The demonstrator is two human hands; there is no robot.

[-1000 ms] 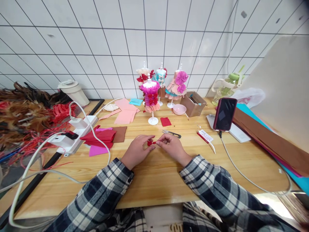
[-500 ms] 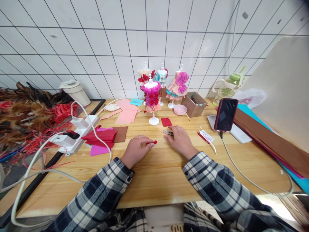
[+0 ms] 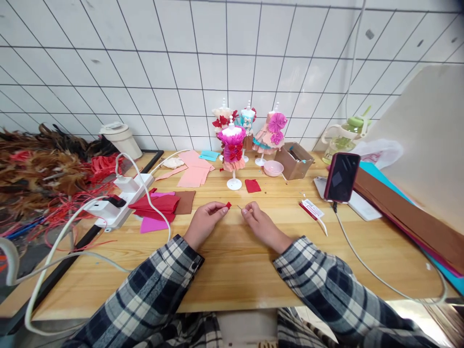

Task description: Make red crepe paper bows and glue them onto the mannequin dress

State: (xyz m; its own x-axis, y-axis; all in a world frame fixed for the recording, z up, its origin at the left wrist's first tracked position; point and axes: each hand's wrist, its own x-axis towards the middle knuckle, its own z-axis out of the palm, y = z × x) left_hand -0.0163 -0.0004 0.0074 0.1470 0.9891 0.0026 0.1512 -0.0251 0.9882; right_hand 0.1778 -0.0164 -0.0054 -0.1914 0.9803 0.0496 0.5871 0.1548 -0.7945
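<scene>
A small folded piece of red crepe paper (image 3: 228,205) is pinched between the thumb and fingertips of my left hand (image 3: 206,220). Facing it across a short gap, my right hand (image 3: 266,226) is closed around a thin, pointed metal tool (image 3: 239,207); only its tip shows, pointing left at the red piece without touching it. Beyond the hands, a square of red paper (image 3: 253,185) lies on the table. Just behind that square stands a small white dress form in a magenta and red paper dress (image 3: 234,150).
More dressed forms (image 3: 270,130) stand behind, near a pink bowl (image 3: 273,168) and a cardboard box (image 3: 295,162). Left lie red paper sheets (image 3: 155,207) and a power strip (image 3: 125,203) with loose cables. Right are a glue tube (image 3: 311,210) and a propped phone (image 3: 342,176).
My right hand has lifted the dark-handled metal tool off the table and turned its tip toward my left hand. The red piece has been raised slightly and turned in my left fingers.
</scene>
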